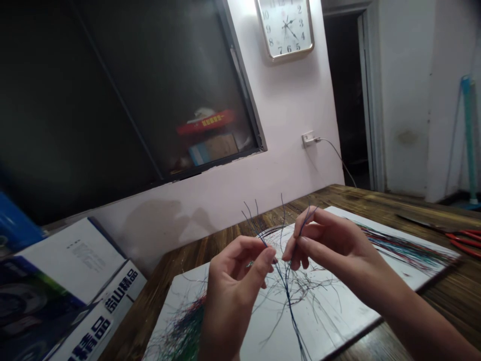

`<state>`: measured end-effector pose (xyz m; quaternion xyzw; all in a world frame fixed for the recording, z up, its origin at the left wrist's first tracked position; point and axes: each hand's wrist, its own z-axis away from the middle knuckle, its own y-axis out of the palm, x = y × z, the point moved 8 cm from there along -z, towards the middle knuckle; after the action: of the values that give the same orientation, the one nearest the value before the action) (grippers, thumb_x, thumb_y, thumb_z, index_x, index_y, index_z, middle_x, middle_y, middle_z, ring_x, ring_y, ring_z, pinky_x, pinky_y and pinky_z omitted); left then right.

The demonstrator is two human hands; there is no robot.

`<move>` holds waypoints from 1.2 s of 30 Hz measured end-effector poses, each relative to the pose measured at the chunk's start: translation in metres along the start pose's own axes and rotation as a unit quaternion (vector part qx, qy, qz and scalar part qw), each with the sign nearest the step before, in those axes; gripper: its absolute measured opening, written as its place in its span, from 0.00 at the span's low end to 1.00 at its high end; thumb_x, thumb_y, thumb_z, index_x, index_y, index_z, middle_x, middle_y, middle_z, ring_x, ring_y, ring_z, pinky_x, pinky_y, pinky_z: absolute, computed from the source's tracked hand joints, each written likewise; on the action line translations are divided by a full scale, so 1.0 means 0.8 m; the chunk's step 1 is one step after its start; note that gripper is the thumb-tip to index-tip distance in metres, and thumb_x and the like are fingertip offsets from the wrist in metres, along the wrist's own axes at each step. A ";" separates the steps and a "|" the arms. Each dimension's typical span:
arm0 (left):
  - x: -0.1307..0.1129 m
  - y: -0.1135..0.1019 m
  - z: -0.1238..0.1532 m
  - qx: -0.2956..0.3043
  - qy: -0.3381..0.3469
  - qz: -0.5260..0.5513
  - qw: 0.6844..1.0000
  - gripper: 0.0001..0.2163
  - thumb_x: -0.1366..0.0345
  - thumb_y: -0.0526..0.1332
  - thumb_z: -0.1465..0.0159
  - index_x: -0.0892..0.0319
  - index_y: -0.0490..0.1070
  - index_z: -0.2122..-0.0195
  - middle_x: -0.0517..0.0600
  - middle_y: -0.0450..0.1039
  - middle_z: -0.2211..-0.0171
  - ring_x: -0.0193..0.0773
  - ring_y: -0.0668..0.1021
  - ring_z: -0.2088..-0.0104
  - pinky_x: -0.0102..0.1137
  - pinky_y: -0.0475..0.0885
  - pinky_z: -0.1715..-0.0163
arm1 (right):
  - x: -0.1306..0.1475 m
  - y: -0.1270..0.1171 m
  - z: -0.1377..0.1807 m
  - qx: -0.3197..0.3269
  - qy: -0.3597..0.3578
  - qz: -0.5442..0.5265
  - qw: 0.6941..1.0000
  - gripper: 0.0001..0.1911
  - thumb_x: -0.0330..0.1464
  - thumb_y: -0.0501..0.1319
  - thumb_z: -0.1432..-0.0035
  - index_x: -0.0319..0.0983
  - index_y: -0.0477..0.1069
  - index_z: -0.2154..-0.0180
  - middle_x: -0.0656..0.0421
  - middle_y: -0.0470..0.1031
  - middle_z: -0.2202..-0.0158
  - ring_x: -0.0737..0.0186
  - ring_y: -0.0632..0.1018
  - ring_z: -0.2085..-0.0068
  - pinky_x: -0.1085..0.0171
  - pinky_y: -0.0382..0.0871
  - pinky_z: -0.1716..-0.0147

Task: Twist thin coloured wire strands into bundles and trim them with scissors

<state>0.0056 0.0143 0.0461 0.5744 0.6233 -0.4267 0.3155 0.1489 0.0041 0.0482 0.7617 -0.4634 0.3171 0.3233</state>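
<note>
My left hand (233, 286) pinches several thin dark blue wires between thumb and forefinger, their tips fanning out above the fingers. Opposite it, my right hand (338, 245) grips other strands of the same bundle, close to their upper ends. Below both hands the strands come together in a dark blue wire bundle (288, 296), which runs down toward the bottom edge. Beneath lies a white board (259, 333) with loose thin wire pieces scattered on it. A pile of red, green and dark wires (188, 323) is partly hidden behind my left hand.
More coloured wires (402, 245) lie on the board's right side. Red-handled pliers (466, 240) rest on the wooden table (315, 198) at far right. A printed box (82, 255) stands at left. A clock (286, 27) and a socket with a plugged cable (308, 139) are on the wall.
</note>
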 end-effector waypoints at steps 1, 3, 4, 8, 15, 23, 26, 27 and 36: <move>0.000 0.000 0.000 -0.002 -0.002 -0.004 1.000 0.07 0.61 0.67 0.43 0.58 0.71 0.72 0.43 0.69 0.79 0.26 0.69 0.78 0.18 0.64 0.79 | 0.000 0.001 0.000 0.002 0.001 -0.002 1.000 0.02 0.28 0.57 0.39 0.38 0.65 0.66 0.58 0.76 0.70 0.69 0.75 0.70 0.68 0.69 0.70; 0.001 -0.001 0.000 -0.008 -0.008 -0.004 1.000 0.07 0.61 0.67 0.44 0.58 0.71 0.72 0.44 0.69 0.79 0.26 0.68 0.79 0.19 0.64 0.80 | -0.001 0.000 0.001 -0.003 0.004 -0.002 1.000 0.02 0.28 0.57 0.39 0.38 0.66 0.66 0.59 0.76 0.70 0.69 0.75 0.70 0.68 0.69 0.70; 0.001 -0.001 0.000 -0.009 -0.010 -0.002 1.000 0.07 0.62 0.67 0.44 0.59 0.71 0.72 0.44 0.69 0.78 0.26 0.68 0.79 0.19 0.64 0.80 | -0.002 -0.001 0.001 -0.005 0.005 0.001 1.000 0.02 0.29 0.57 0.39 0.39 0.66 0.66 0.59 0.76 0.71 0.68 0.75 0.70 0.68 0.69 0.70; 0.000 0.002 0.002 0.003 -0.011 0.004 1.000 0.07 0.63 0.66 0.44 0.59 0.71 0.70 0.46 0.71 0.75 0.27 0.68 0.77 0.21 0.62 0.81 | -0.003 0.000 0.000 0.009 -0.001 0.025 1.000 0.01 0.29 0.57 0.39 0.39 0.65 0.66 0.58 0.76 0.70 0.67 0.76 0.70 0.67 0.70 0.70; -0.002 0.011 0.002 0.055 -0.028 0.022 0.998 0.06 0.65 0.64 0.43 0.58 0.69 0.67 0.46 0.69 0.75 0.30 0.70 0.74 0.22 0.60 0.80 | -0.006 0.005 -0.001 0.022 -0.001 0.038 0.999 0.01 0.28 0.57 0.40 0.39 0.65 0.65 0.59 0.75 0.72 0.67 0.76 0.70 0.68 0.69 0.71; 0.004 0.013 0.008 0.038 -0.064 0.068 0.995 0.04 0.64 0.63 0.41 0.57 0.69 0.68 0.45 0.66 0.76 0.27 0.65 0.77 0.21 0.56 0.81 | -0.007 0.010 0.001 0.042 0.008 0.022 0.999 0.03 0.29 0.56 0.38 0.38 0.65 0.66 0.61 0.73 0.73 0.69 0.74 0.71 0.68 0.68 0.71; 0.007 0.016 0.009 0.062 -0.073 0.084 0.992 0.04 0.64 0.62 0.40 0.58 0.68 0.68 0.44 0.65 0.77 0.26 0.63 0.78 0.21 0.57 0.81 | -0.008 0.008 0.001 0.038 0.009 0.019 0.999 0.03 0.28 0.55 0.38 0.38 0.64 0.66 0.61 0.72 0.74 0.69 0.73 0.72 0.68 0.67 0.72; 0.007 0.018 0.009 0.079 -0.071 0.085 0.991 0.05 0.63 0.62 0.40 0.58 0.68 0.68 0.44 0.65 0.77 0.26 0.63 0.78 0.20 0.57 0.81 | -0.007 0.008 0.001 0.037 0.008 0.019 0.999 0.03 0.28 0.55 0.37 0.38 0.64 0.66 0.61 0.72 0.74 0.69 0.73 0.72 0.68 0.67 0.72; 0.011 0.017 0.002 0.102 -0.070 0.081 0.989 0.06 0.64 0.64 0.41 0.58 0.68 0.69 0.44 0.69 0.76 0.25 0.68 0.76 0.19 0.60 0.78 | -0.010 0.008 0.003 0.037 -0.010 0.021 0.999 0.02 0.27 0.58 0.39 0.39 0.64 0.64 0.61 0.73 0.72 0.69 0.74 0.70 0.70 0.66 0.71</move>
<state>0.0177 0.0163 0.0353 0.6212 0.5045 -0.4996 0.3317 0.1408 0.0039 0.0421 0.7667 -0.4703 0.3327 0.2833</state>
